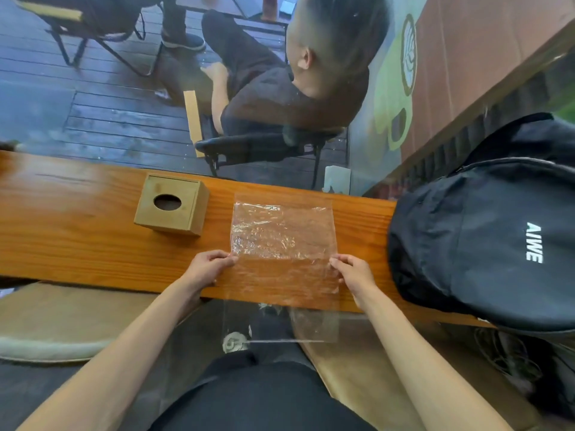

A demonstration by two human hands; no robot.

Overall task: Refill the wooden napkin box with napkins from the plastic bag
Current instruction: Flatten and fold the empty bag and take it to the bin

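Two hands, left hand [208,266], right hand [354,270], pinching plastic bag [281,241]; backpack [485,237] reads "AIWE"

The wooden napkin box [172,204], square with a round top hole, stands near the counter's [77,237] far edge. The clear plastic bag [283,244] lies flat and crinkled beside it, overhanging the near edge.

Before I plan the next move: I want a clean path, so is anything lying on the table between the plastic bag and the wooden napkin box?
Nothing visible does. The plastic bag lies flat, pinched by the left hand and right hand. Only bare table separates it from the wooden napkin box to its left. The backpack sits on the other side.
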